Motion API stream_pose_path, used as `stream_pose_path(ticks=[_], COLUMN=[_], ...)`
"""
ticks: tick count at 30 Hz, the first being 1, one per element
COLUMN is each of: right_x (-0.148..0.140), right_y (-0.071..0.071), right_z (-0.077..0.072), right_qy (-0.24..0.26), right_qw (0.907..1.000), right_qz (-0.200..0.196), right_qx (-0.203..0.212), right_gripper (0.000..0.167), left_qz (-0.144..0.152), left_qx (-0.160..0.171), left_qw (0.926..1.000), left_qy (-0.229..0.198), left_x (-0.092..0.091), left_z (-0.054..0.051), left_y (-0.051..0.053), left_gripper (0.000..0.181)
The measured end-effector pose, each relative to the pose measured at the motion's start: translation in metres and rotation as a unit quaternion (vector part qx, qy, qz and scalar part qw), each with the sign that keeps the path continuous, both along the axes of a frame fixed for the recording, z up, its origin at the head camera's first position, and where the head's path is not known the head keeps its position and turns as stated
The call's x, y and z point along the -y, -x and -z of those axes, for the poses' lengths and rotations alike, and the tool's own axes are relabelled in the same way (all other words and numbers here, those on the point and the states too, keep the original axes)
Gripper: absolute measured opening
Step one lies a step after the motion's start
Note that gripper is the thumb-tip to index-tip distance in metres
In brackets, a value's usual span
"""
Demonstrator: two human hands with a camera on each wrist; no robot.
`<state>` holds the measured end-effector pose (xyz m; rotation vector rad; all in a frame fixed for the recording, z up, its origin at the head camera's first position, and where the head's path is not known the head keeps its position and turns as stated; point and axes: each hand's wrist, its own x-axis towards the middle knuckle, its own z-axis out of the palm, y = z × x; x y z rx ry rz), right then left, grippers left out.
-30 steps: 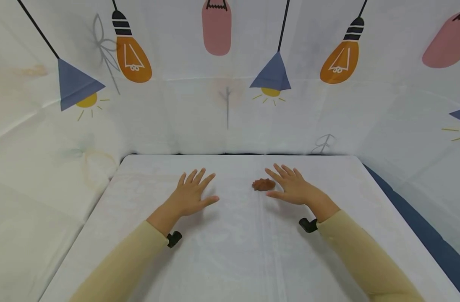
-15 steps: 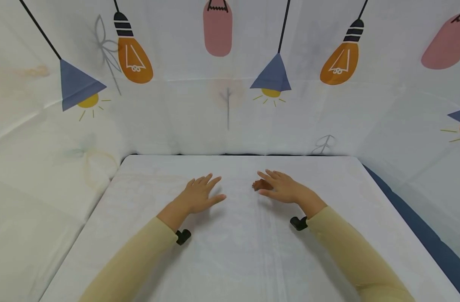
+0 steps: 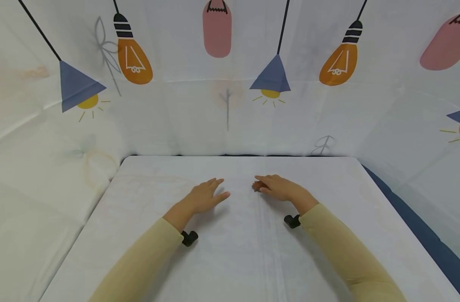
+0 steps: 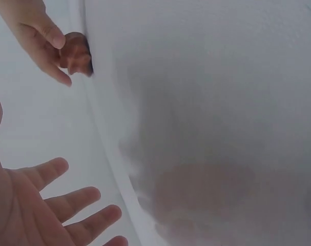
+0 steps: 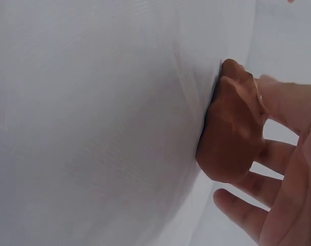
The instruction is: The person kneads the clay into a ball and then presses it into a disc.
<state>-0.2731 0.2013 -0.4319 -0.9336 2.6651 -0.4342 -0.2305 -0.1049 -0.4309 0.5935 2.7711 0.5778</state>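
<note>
A small reddish-brown lump [image 3: 258, 186], knobbly at one end and smooth at the other, lies on the white-covered table. My right hand [image 3: 280, 188] reaches over it, thumb on one side and fairly straight fingers on the other. In the right wrist view, the thumb [image 5: 283, 97] meets the edge of the lump [image 5: 232, 133], which partly hides the fingers behind it. How firmly they touch is unclear. My left hand [image 3: 201, 197] hovers left of the lump, holding nothing. The left wrist view shows its spread fingers [image 4: 83, 200], with the lump [image 4: 76, 54] beside the right hand.
The white table covering [image 3: 230, 260] surrounds both hands. Behind it hangs a pale curtain [image 3: 184, 113] printed with lamps and bulbs. Dark blue cloth [image 3: 415, 218] shows past the right edge. Each wrist wears a small black camera, such as the left one [image 3: 189, 238].
Both hands have moved inward and lower. My right hand has gone from beside the brown lump to over it, covering much of it. The lump stays in place.
</note>
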Motion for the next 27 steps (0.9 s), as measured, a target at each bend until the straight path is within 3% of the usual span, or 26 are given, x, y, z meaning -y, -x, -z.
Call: stream_pose_path(ticks=[6, 13, 20, 27], right_x=[0.004, 0.004, -0.001, 0.005], right_y=[0.004, 0.005, -0.006, -0.018], right_z=[0.003, 0.001, -0.017, -0.037], right_qy=[-0.020, 0.024, 0.092, 0.152], right_qw=[0.9989, 0.9975, 0.9912, 0.9827], right_qz=[0.036, 0.065, 0.078, 0.066], right_qx=[-0.022, -0.006, -0.053, -0.082], right_gripper=[0.037, 0.028, 0.032, 0.034], left_qz=[-0.020, -0.049, -0.068, -0.072], left_qx=[-0.001, 0.014, 0.009, -0.001], left_qw=[0.9992, 0.9945, 0.9898, 0.9810], left_qy=[-0.034, -0.091, -0.125, -0.180], left_x=[-0.006, -0.014, -0.025, -0.038], left_z=[0.004, 0.007, 0.008, 0.004], left_y=[0.001, -0.002, -0.002, -0.002], left_gripper=[0.080, 0.073, 0.073, 0.070])
